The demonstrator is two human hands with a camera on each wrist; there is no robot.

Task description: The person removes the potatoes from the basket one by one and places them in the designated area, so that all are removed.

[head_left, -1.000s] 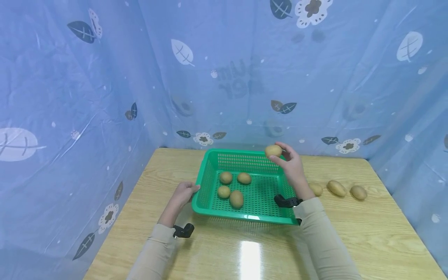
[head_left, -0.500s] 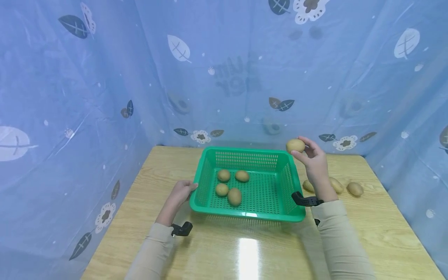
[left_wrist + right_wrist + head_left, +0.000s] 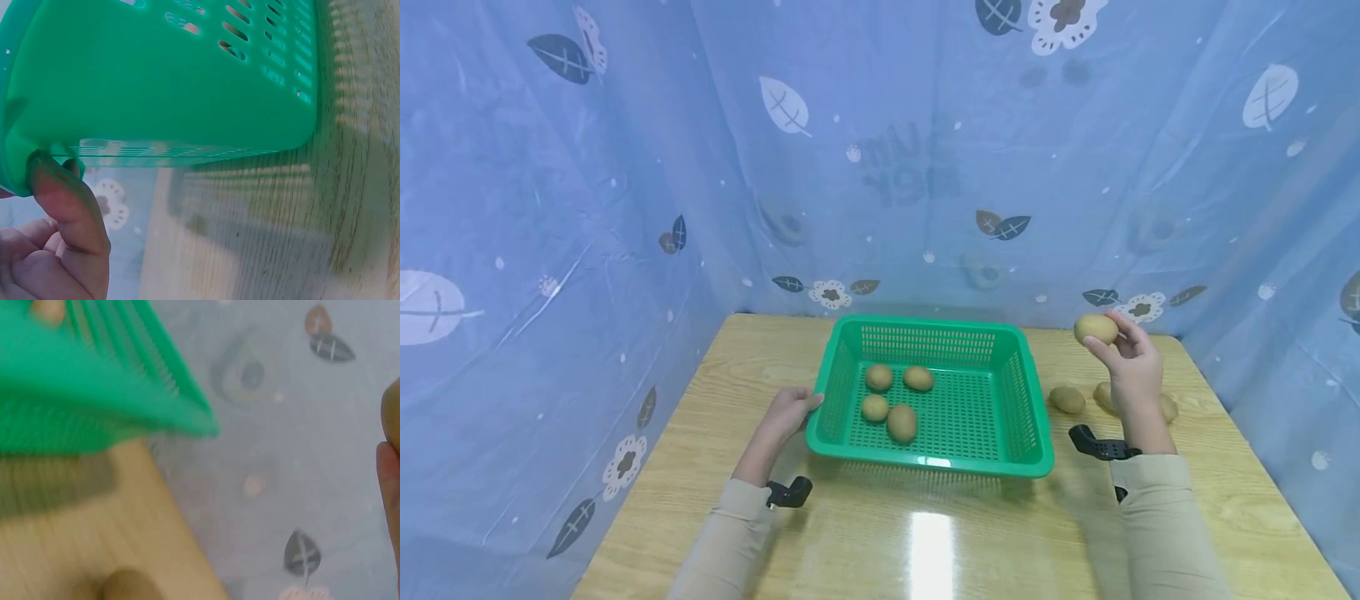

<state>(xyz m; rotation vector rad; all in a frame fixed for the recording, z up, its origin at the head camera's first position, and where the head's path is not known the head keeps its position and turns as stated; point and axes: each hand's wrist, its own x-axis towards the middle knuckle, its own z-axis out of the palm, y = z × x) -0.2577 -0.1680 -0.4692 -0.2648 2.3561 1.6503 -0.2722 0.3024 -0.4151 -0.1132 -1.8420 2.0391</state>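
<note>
My right hand (image 3: 1135,367) pinches a potato (image 3: 1096,329) between thumb and fingers, raised above the table to the right of a green plastic basket (image 3: 925,463). In the right wrist view only an edge of that potato (image 3: 392,415) shows. My left hand (image 3: 790,412) grips the basket's left rim; in the left wrist view its curled finger (image 3: 72,206) hooks under the rim. Several potatoes lie inside the basket toward its left, one of them a larger brown potato (image 3: 902,423). Below my right hand, a potato (image 3: 1067,400) lies on the table, with others partly hidden behind the wrist.
The wooden table (image 3: 1000,542) has a bright glare spot near its front. A blue patterned curtain (image 3: 880,167) closes off the back and both sides. A black wrist camera (image 3: 1101,443) sits on each wrist.
My right hand has carried the potato rightward from above the basket's back right corner to beyond its right side, over the table. The left hand keeps its grip on the rim.
</note>
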